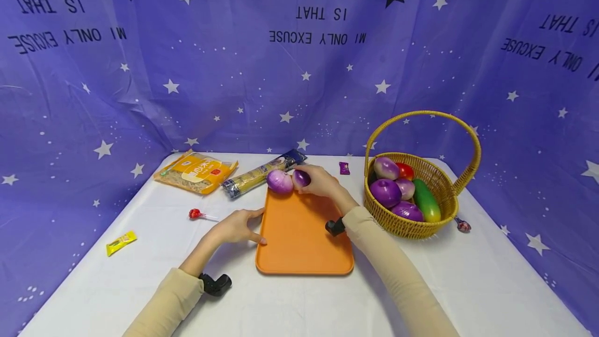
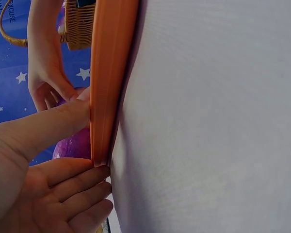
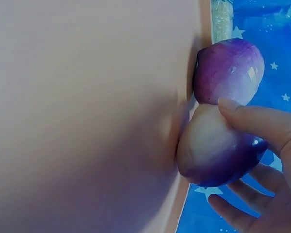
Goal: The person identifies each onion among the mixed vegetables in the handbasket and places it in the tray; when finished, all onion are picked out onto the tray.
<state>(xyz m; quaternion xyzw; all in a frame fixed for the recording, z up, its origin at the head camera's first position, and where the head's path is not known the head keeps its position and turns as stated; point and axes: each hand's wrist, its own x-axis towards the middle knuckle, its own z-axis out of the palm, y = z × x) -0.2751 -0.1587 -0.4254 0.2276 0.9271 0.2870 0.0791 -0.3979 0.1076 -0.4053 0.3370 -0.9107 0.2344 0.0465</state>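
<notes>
With its thumb and fingers spread apart, my left hand [image 1: 236, 226] touches the left edge of an orange tray [image 1: 304, 238]. In the left wrist view, the thumb and fingertips of the left hand [image 2: 53, 165] meet the tray's rim [image 2: 109, 73]. My right hand [image 1: 323, 182] holds a purple onion [image 1: 301, 179] at the tray's far end. The right wrist view shows the right thumb over this pale-and-purple onion [image 3: 218, 150], with other fingers behind it. Another onion [image 1: 280, 181] sits beside it on the far left corner of the tray.
Right of the tray stands a wicker basket [image 1: 407, 229] with several onions, a tomato [image 1: 405, 171] and a green vegetable [image 1: 425, 199]. A noodle pack [image 1: 255, 177] and an orange bag [image 1: 198, 171] lie behind left. Candies lie about, including a red lollipop [image 1: 194, 214] and a yellow packet [image 1: 121, 243].
</notes>
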